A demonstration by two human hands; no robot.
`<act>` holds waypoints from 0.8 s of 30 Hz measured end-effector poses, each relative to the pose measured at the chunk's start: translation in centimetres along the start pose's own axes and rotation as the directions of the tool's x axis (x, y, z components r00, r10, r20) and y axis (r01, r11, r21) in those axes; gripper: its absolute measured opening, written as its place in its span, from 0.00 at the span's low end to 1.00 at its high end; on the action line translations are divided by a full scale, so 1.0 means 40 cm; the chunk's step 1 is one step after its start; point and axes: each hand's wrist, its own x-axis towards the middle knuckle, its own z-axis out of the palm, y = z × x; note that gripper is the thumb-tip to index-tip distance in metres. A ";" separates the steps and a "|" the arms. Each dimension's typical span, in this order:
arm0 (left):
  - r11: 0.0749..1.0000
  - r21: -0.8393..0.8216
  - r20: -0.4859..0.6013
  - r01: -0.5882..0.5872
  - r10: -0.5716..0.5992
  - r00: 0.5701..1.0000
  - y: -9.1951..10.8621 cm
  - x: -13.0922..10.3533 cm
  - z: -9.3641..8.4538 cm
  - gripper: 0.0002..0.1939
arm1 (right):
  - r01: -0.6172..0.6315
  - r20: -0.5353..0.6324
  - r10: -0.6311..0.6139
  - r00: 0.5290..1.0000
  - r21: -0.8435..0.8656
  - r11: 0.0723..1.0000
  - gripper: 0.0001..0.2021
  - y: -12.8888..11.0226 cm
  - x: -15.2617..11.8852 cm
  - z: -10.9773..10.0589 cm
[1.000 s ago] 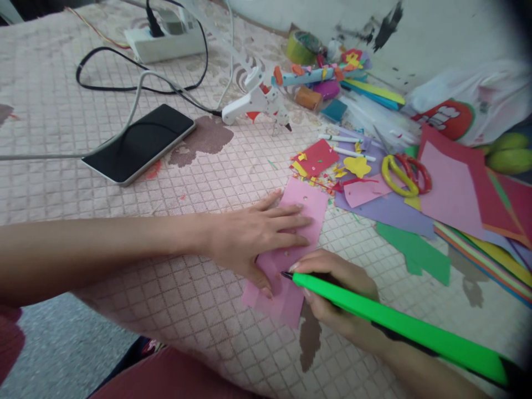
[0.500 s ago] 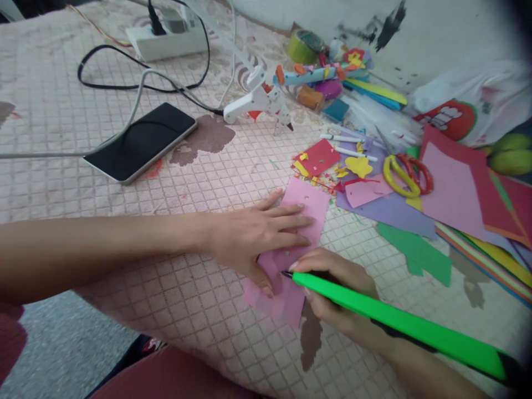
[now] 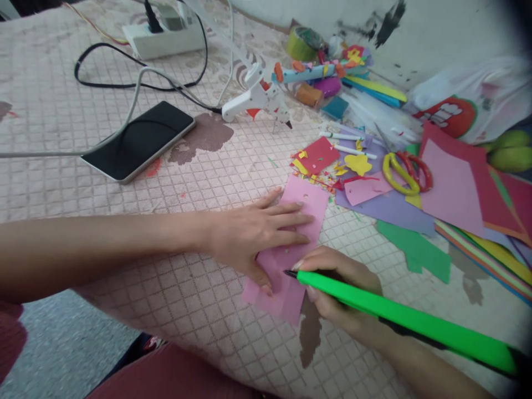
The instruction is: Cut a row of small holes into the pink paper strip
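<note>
My left hand [image 3: 253, 235] lies flat with spread fingers on a strip of pink paper [image 3: 310, 213], pressing it to the quilted cloth. Small holes or specks show on the strip, and its near end looks creased. A bright green pen [image 3: 399, 316] with a dark tip is gripped in my right hand [image 3: 341, 282], thumb and fingers closed around it near the point. Its tip is over the strip, just right of my left thumb; whether it touches the paper I cannot tell.
Paper scraps surround scissors [image 3: 401, 174] and a yellow cutout [image 3: 358, 164] on the right. Green paper [image 3: 419, 252] lies nearer. Behind stand a white glue gun [image 3: 249, 102], green tape [image 3: 305, 44] and a plastic bag [image 3: 474, 105]. A phone [image 3: 141, 141] and power strip [image 3: 164, 39] are left.
The pen and my right hand have shifted slightly to the right. My left hand stays on the pink strip. The whole view has moved a little.
</note>
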 end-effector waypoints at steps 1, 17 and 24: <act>1.000 0.003 0.000 -0.002 0.002 1.000 0.000 0.000 0.000 0.43 | 0.004 0.015 -0.004 1.000 -0.001 1.000 0.11 0.000 0.000 0.000; 1.000 0.000 -0.004 -0.003 0.003 1.000 -0.003 0.005 0.002 0.43 | 0.043 0.016 -0.042 0.999 -0.041 0.998 0.12 0.001 0.008 0.006; 1.000 -0.003 -0.037 -0.027 0.027 0.999 -0.003 0.001 0.004 0.42 | 0.034 0.029 -0.033 0.999 -0.036 0.999 0.12 0.005 0.006 0.008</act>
